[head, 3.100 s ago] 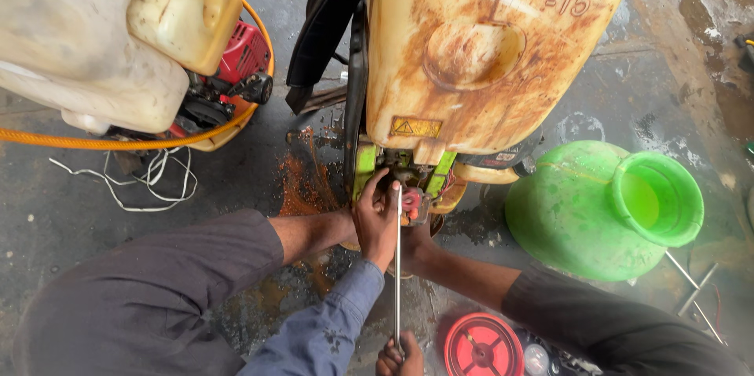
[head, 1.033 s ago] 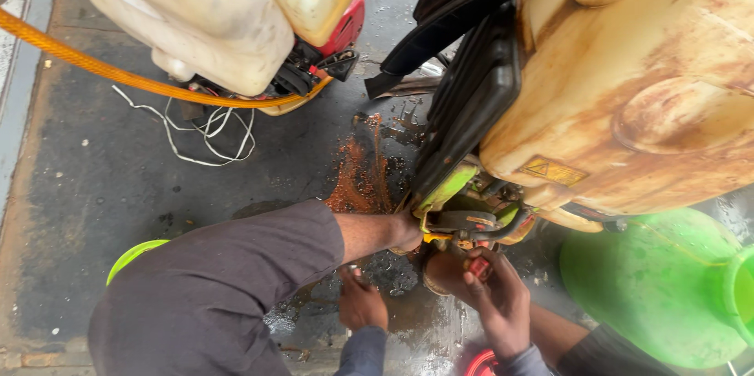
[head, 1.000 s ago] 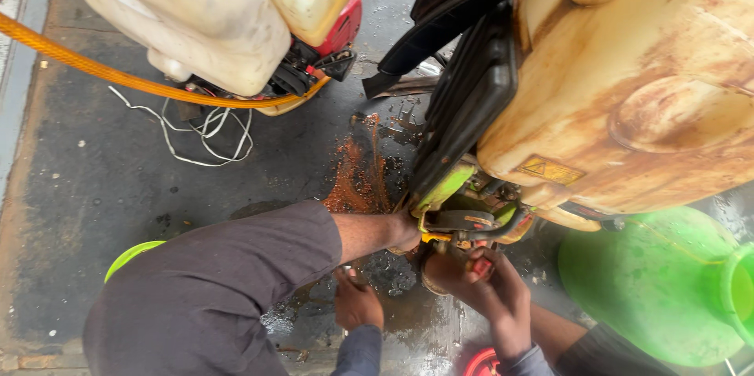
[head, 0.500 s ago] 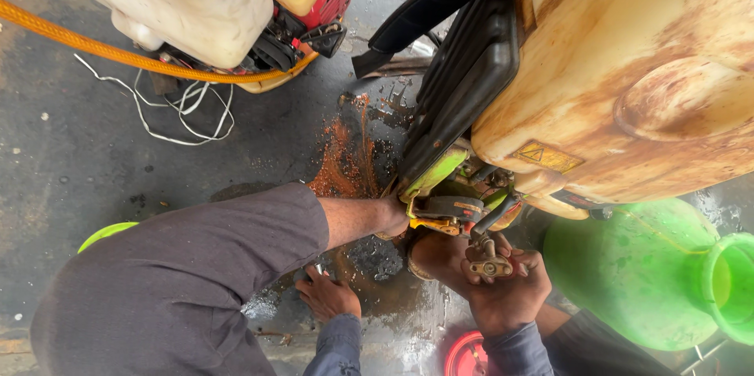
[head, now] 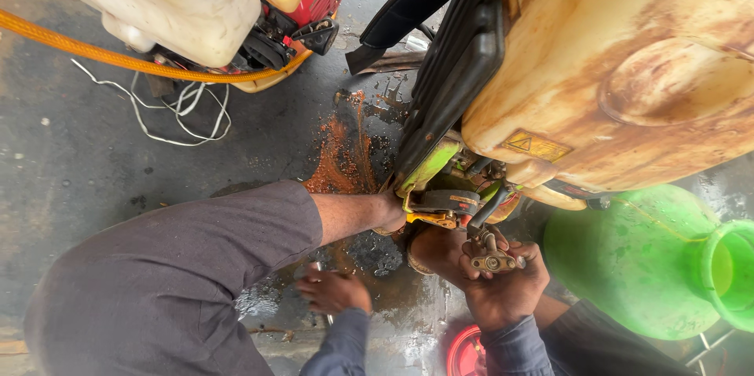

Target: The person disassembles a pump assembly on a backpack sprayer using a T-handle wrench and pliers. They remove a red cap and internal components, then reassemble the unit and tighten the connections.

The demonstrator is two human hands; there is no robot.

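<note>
Head view: right hand point(head: 503, 290) around metal fitting point(head: 493, 260)

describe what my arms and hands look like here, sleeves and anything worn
Both arms are covered by long blue-grey shirt sleeves that end in cuffs at the wrists. The left sleeve and the right sleeve look like the same plain fabric, with no markings. The left hand and right hand are bare: no gloves, and no ring or watch shows.

Green plastic tank point(head: 628, 266), orange hose point(head: 118, 58), white cord point(head: 181, 113), red cap point(head: 465, 352) on wet floor point(head: 78, 172).
</note>
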